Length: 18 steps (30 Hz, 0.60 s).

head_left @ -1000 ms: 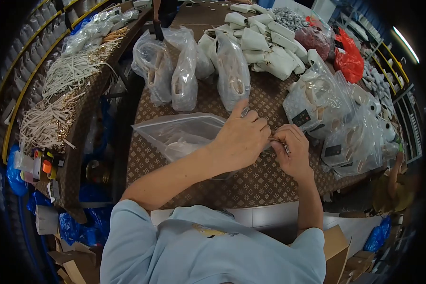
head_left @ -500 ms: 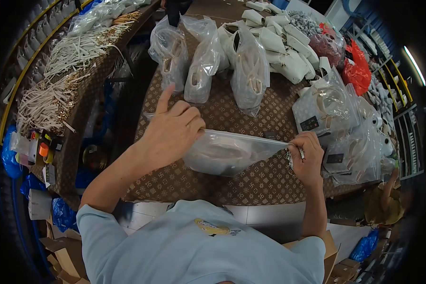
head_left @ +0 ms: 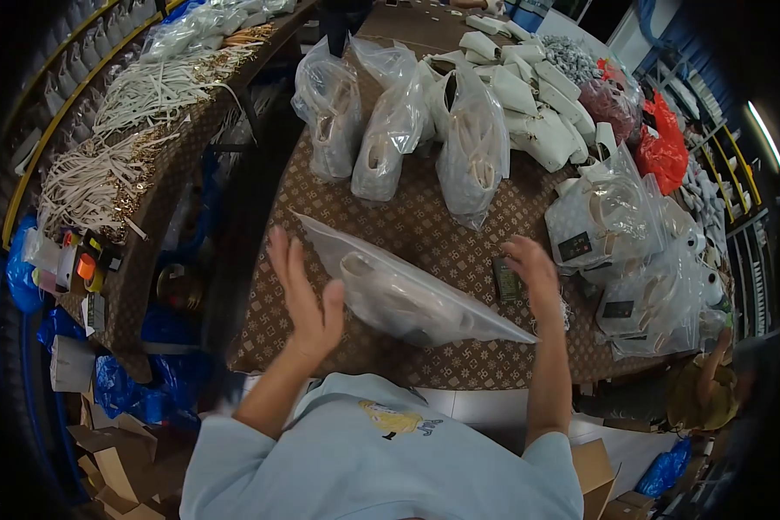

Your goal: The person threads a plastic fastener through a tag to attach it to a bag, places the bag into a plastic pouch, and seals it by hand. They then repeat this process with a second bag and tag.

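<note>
A clear plastic bag (head_left: pixel 459 309) with a pale handbag (head_left: pixel 377 293) inside lies slanted across the patterned table in front of me. My left hand (head_left: pixel 308 299) is raised at the left side of this bag, palm inward and fingers stretched, holding nothing. Over on the right, my right hand (head_left: pixel 536 270) hovers with loosely bent fingers apart, slightly blurred, and nothing shows in it. Just left of it, a dark green card (head_left: pixel 507 282) lies on the table. Some white strings (head_left: pixel 564 314) show beside my right wrist.
Three plastic-wrapped bags, one a wrapped bag (head_left: pixel 475 143), stand at the back of the table (head_left: pixel 260 334). White pouches (head_left: pixel 529 91) are heaped behind them. More wrapped bags (head_left: pixel 607 221) lie at right. White straps (head_left: pixel 87 178) cover the left bench. Another person's arm (head_left: pixel 712 355) shows far right.
Both hands have let go of the plastic bag's edge, which now lies slanted down to the right. The left hand has dropped lower and opened; the dark green card is now uncovered.
</note>
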{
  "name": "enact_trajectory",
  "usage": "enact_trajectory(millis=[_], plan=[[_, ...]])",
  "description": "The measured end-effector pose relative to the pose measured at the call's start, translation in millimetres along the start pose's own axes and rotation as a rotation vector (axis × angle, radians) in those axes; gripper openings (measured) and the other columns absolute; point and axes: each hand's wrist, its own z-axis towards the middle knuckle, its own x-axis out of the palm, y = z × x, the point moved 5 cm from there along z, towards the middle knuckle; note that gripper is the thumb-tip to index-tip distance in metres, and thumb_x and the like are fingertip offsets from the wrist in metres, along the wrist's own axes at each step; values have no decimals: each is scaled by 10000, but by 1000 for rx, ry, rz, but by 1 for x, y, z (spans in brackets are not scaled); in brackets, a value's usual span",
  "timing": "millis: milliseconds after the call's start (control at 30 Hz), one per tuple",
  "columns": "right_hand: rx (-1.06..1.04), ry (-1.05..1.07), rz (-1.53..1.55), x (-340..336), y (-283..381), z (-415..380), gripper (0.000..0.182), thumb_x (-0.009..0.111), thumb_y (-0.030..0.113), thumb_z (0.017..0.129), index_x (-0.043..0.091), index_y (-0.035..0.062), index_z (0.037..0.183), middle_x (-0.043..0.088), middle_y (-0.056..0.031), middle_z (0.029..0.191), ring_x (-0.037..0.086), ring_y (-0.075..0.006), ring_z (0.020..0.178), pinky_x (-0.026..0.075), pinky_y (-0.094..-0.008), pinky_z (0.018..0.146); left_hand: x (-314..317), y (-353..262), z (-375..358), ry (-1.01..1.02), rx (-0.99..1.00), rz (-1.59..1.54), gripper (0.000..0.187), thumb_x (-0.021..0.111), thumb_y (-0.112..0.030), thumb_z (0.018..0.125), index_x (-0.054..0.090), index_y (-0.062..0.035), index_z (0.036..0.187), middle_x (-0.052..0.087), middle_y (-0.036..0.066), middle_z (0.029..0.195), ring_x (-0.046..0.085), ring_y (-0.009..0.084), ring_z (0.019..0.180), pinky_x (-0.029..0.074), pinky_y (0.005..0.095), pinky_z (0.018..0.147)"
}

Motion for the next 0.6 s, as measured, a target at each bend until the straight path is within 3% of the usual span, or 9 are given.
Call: enact_trajectory(millis=[67, 133, 167, 233, 267, 333, 367, 467, 600], plan=[[276, 92, 24, 30, -81, 16, 628, 349, 491, 948, 382, -1, 1338, 453, -139, 1328, 399, -231, 1253, 320, -385, 1024, 34, -6, -48, 93, -199, -200, 705, 383, -338, 932, 85, 116, 1382, 27, 307, 1459, 43, 445, 1359, 35, 508, 1093], [546, 214, 316, 80, -118, 14, 747, 381, 560, 912, 249, 18, 1409, 326, -131, 1425, 318, -234, 1309, 264, -369, 1065, 52, -11, -59, 88, -265, -300, 716, 363, -351, 935, 59, 116, 1385, 10, 304, 1461, 28, 448, 1359, 30, 502, 1095], [539, 231, 312, 101, -106, 17, 747, 381, 560, 912, 249, 18, 1409, 326, -131, 1425, 318, -234, 1309, 264, -369, 1065, 60, -11, -60, 88, -326, -410, 728, 342, -363, 937, 32, 115, 1389, -7, 300, 1464, 14, 451, 1359, 25, 497, 1096], [519, 607, 672, 155, -49, 4, 861, 416, 620, 862, 167, 23, 1431, 235, -121, 1468, 274, -217, 1333, 221, -332, 1087, 73, -13, -46, 39, -297, -429, 730, 328, -377, 937, 32, 112, 1391, -1, 300, 1464, 10, 445, 1362, 19, 489, 1097], [520, 620, 668, 170, -20, -3, 861, 416, 620, 862, 167, 23, 1431, 235, -121, 1468, 274, -217, 1333, 221, -332, 1087, 75, -13, -40, 7, -266, -459, 733, 314, -391, 937, 32, 109, 1393, 5, 299, 1465, 6, 439, 1365, 13, 482, 1099], [345, 673, 735, 187, 35, -12, 919, 445, 638, 831, 128, 27, 1440, 199, -114, 1481, 246, -182, 1339, 200, -293, 1090, 78, -14, -31, 3, -243, -386, 746, 322, -401, 932, 28, 104, 1396, 11, 295, 1466, 0, 437, 1366, 8, 490, 1096], [170, 723, 549, 187, 30, -6, 918, 468, 613, 835, 108, 26, 1443, 209, -111, 1477, 246, -154, 1332, 195, -284, 1090, 79, -16, -27, 10, -221, -320, 759, 330, -410, 927, 23, 100, 1398, 16, 292, 1468, -7, 435, 1367, 2, 498, 1093], [156, 680, 207, 181, 40, -11, 900, 531, 524, 857, 71, 25, 1447, 196, -99, 1480, 214, -144, 1339, 181, -291, 1094, 74, -31, -24, 24, -168, -198, 787, 344, -443, 913, 32, 88, 1404, 42, 288, 1468, 14, 435, 1368, 2, 527, 1084], [-156, 764, 370, 172, 77, -26, 804, 605, 370, 846, 181, 12, 1428, 273, -145, 1454, 307, -204, 1322, 259, -320, 1069, 66, -24, -10, 132, -127, -223, 858, 380, -498, 894, 8, 82, 1406, 21, 306, 1461, 19, 450, 1361, 5, 551, 1076]])
